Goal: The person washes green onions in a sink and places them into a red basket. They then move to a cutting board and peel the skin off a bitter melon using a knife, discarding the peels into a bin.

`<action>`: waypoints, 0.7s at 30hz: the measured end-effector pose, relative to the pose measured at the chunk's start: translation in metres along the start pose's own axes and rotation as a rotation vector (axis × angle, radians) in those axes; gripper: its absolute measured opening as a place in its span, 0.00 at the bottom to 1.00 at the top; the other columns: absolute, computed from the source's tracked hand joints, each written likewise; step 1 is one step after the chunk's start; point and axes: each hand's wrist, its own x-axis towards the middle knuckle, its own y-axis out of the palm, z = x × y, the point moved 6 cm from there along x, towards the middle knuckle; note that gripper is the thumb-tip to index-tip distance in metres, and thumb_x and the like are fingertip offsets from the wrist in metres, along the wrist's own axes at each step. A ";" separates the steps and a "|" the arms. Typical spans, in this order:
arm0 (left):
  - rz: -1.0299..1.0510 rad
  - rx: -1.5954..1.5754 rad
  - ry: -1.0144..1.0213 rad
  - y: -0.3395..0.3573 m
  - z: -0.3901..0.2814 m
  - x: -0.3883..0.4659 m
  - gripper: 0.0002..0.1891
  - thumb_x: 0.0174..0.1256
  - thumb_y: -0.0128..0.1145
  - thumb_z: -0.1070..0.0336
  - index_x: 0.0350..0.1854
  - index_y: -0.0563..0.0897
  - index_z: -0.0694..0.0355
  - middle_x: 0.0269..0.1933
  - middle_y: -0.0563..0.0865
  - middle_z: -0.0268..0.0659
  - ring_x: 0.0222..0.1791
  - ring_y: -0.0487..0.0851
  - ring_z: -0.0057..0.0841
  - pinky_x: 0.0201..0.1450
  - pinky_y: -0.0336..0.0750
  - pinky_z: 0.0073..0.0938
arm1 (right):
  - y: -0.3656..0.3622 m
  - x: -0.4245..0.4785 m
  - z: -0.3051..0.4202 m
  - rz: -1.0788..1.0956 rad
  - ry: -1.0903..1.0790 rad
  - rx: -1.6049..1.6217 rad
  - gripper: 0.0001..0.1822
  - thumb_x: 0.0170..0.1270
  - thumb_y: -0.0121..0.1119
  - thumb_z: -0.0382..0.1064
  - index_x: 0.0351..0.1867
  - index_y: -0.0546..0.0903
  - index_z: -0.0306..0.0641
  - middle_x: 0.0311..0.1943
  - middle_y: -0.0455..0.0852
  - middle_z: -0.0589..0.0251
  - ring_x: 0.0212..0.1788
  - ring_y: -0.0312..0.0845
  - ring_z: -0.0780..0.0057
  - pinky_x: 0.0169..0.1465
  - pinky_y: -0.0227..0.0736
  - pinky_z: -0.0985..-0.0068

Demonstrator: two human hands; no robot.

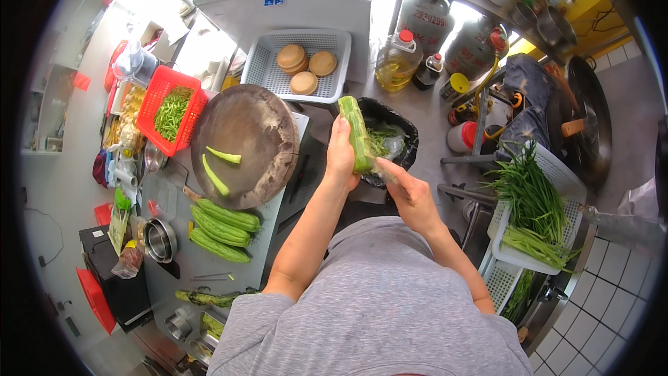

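My left hand [342,154] grips a thick, pale green peeled stem [355,130], which looks like celtuce, and holds it tilted with its top end away from me. At the stem's near end is my right hand [409,188], fingers closed on a thin, blurred object [384,171]; whether that is a peel strip or a tool, I cannot tell. Beneath the stem stands a bin lined with a black bag [412,141], with green peelings [377,141] and clear plastic inside. To the left, two light green pieces [215,175] lie on a round wooden chopping block [240,136].
Several bitter melons [222,230] lie beside the block, near a red basket [180,141] of cut greens. A grey basket [323,91] holds round tan items. An oil jug [397,65] and gas cylinders [472,44] stand ahead. Leafy greens [532,193] fill a white basket at right.
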 end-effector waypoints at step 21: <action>-0.084 0.156 0.098 -0.005 0.008 -0.005 0.18 0.74 0.37 0.53 0.60 0.65 0.55 0.41 0.74 0.32 0.41 0.75 0.22 0.44 0.73 0.27 | 0.000 0.006 -0.002 -0.153 0.052 0.023 0.18 0.62 0.52 0.28 0.55 0.78 0.40 0.49 0.83 0.57 0.51 0.79 0.71 0.53 0.70 0.78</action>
